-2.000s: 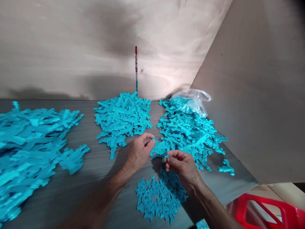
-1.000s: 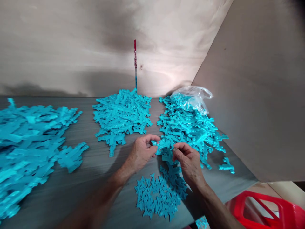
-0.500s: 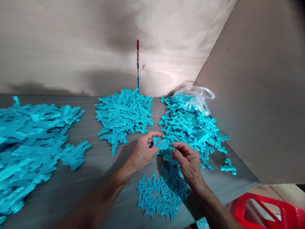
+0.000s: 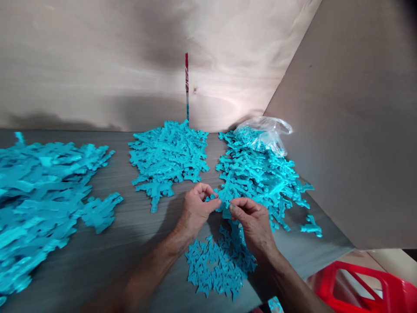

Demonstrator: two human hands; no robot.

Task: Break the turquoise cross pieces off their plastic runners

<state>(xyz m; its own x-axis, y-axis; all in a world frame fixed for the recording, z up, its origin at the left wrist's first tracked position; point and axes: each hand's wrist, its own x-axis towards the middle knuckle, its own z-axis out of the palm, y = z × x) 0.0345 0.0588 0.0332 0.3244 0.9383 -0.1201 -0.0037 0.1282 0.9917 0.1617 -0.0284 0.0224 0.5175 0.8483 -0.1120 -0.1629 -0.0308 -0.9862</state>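
The gap's just narrowed! Left hand (image 4: 196, 209) pinches a turquoise piece (image 4: 212, 197), twelve o'clock of the small pile (image 4: 216, 269); right hand (image 4: 256, 219) crowds in, fingers' hold unclear, seemingly for finer work

Brings the left hand (image 4: 198, 208) and right hand (image 4: 254, 219) closer together than a moment ago, narrowing the fingertip gap across the turquoise cutout (image 4: 224, 201).
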